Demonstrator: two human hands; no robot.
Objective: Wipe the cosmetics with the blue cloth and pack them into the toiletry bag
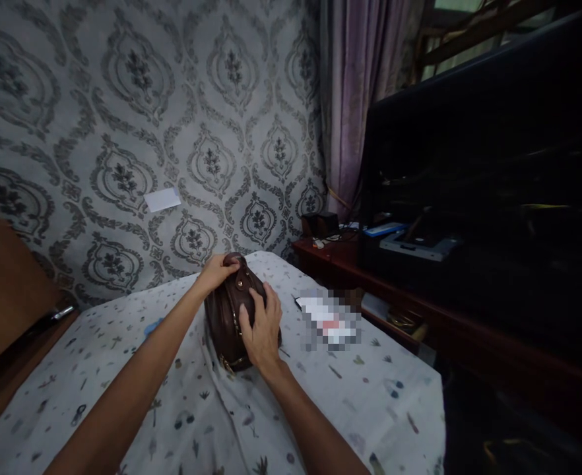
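Observation:
A dark brown leather handbag (222,316) with gold-coloured zips and studs stands on a white patterned bed sheet (172,409). At its top far end, my left hand (216,272) is closed on the bag near the handle, thumb on top; its other fingers are partly hidden. My right hand (262,326) lies against the bag's right side with fingers spread and bent, touching the leather. A gold zip runs down the bag between the hands.
A blurred-out phone-like object (328,320) lies right of the bag. Further right is a dark red desk (330,257) with a partly open drawer (394,323) and a large black screen (469,145). A brown board (11,290) stands at the left; a patterned wall (187,119) rises behind.

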